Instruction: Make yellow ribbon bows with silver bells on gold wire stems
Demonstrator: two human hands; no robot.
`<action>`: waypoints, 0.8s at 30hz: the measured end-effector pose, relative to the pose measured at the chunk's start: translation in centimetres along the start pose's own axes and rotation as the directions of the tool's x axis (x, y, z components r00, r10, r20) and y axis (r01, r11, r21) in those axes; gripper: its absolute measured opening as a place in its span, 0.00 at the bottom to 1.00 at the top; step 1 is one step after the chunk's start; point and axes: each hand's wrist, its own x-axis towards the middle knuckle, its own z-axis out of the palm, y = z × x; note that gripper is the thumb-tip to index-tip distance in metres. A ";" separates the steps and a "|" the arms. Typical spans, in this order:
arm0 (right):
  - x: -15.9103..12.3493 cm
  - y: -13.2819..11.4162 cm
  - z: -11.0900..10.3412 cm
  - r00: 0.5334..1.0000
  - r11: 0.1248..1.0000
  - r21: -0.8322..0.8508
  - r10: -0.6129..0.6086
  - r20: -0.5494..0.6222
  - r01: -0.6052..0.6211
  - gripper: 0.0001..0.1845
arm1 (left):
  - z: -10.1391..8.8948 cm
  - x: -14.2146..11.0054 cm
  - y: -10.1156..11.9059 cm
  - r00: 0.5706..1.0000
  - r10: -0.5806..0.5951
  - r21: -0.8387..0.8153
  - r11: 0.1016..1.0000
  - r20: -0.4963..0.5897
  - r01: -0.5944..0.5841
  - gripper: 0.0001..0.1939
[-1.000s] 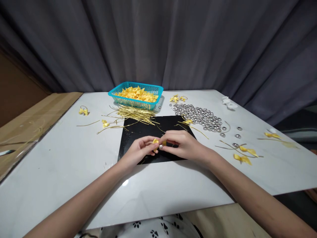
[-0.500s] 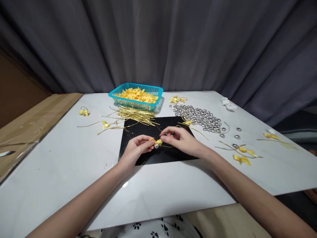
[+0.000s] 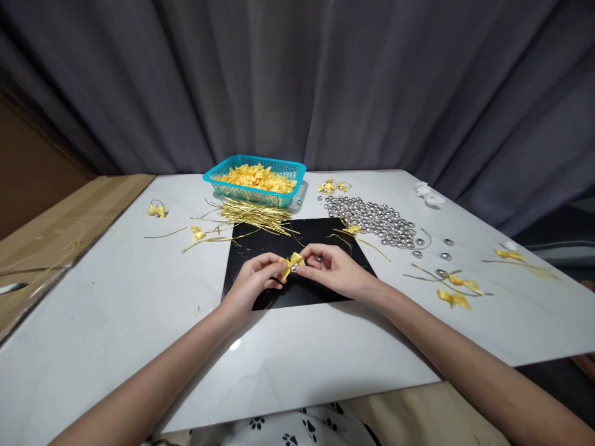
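Note:
A yellow ribbon bow [image 3: 297,259] with a small silver bell [image 3: 294,267] at its middle is held up between my two hands, above a black mat [image 3: 264,297]. My left hand [image 3: 255,275] pinches the bow's left loop between thumb and fingers. From the other side, my right hand [image 3: 332,267] has its thumb and forefinger closed at the bow's right edge, close to the bell. Behind my hands lies a pile of gold ties [image 3: 255,215], partly over the mat's back edge. A heap of silver bells [image 3: 372,220] spreads to the right of it.
A turquoise basket [image 3: 208,178] full of yellow bows stands at the back. Loose bows [image 3: 454,299], ties and single bells lie on the right of the white table [image 3: 139,297]. One finished-looking bow [image 3: 157,209] sits at left, beside cardboard [image 3: 60,235].
The bow has turned to show both loops and the bell facing me. My right hand has moved slightly down and left, its thumb now against the bow.

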 end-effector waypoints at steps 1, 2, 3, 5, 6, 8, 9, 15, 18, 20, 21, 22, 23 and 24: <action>0.0 0.0 0.0 1.000 1.000 0.013 0.011 0.002 -0.011 0.20 | 0.0 0.0 0.1 1.000 -0.005 0.008 1.000 0.003 0.005 0.09; 0.0 0.0 0.1 1.000 0.999 0.031 0.021 0.007 -0.021 0.21 | 0.0 0.0 0.1 1.000 -0.015 0.016 1.000 0.007 0.015 0.09; 0.1 0.1 0.1 0.999 0.998 0.056 0.030 0.014 -0.030 0.22 | 0.0 0.0 0.3 0.999 -0.029 0.028 0.999 0.017 0.028 0.09; 0.2 0.3 0.1 0.999 0.993 0.113 0.042 0.030 -0.045 0.24 | 0.0 0.0 0.5 0.997 -0.060 0.068 0.996 0.053 0.056 0.10; 0.3 0.4 0.1 0.998 0.989 0.138 0.049 0.037 -0.053 0.24 | 0.1 0.0 0.6 0.994 -0.077 0.094 0.993 0.073 0.070 0.10; 0.4 0.7 0.0 0.996 0.982 0.169 0.071 0.054 -0.080 0.25 | 0.1 0.1 0.7 0.990 -0.103 0.147 0.985 0.100 0.087 0.12; 0.5 0.8 -0.1 0.994 0.980 0.176 0.082 0.070 -0.093 0.25 | 0.0 0.2 0.7 0.988 -0.115 0.166 0.981 0.103 0.097 0.12; 0.3 -0.4 -1.9 0.982 0.976 0.159 0.124 0.144 -0.147 0.23 | -1.5 1.3 1.1 0.999 0.004 0.426 0.904 0.052 -0.026 0.15; 0.5 -0.9 -3.2 0.970 0.956 0.169 0.241 0.024 -0.242 0.18 | -2.4 1.8 1.7 0.997 0.083 0.546 0.835 0.003 -0.071 0.16; 1.0 -0.7 -4.0 0.945 0.939 0.181 0.314 -0.093 -0.294 0.13 | -2.9 2.1 2.0 0.992 0.128 0.588 0.802 -0.005 -0.101 0.15; 1.3 -0.6 -4.4 0.937 0.937 0.183 0.323 -0.137 -0.296 0.12 | -3.1 2.2 2.0 0.989 0.150 0.605 0.788 -0.003 -0.118 0.15; 1.5 -0.3 -4.8 0.928 0.937 0.181 0.329 -0.177 -0.298 0.11 | -3.3 2.3 2.1 0.985 0.171 0.619 0.774 -0.003 -0.132 0.14; 1.8 -0.1 -5.1 0.918 0.937 0.173 0.337 -0.211 -0.304 0.11 | -3.5 2.4 2.0 0.982 0.188 0.633 0.761 -0.004 -0.143 0.14; 2.0 0.1 -5.5 0.905 0.934 0.164 0.351 -0.241 -0.318 0.12 | -3.7 2.5 1.9 0.980 0.201 0.647 0.748 -0.006 -0.150 0.14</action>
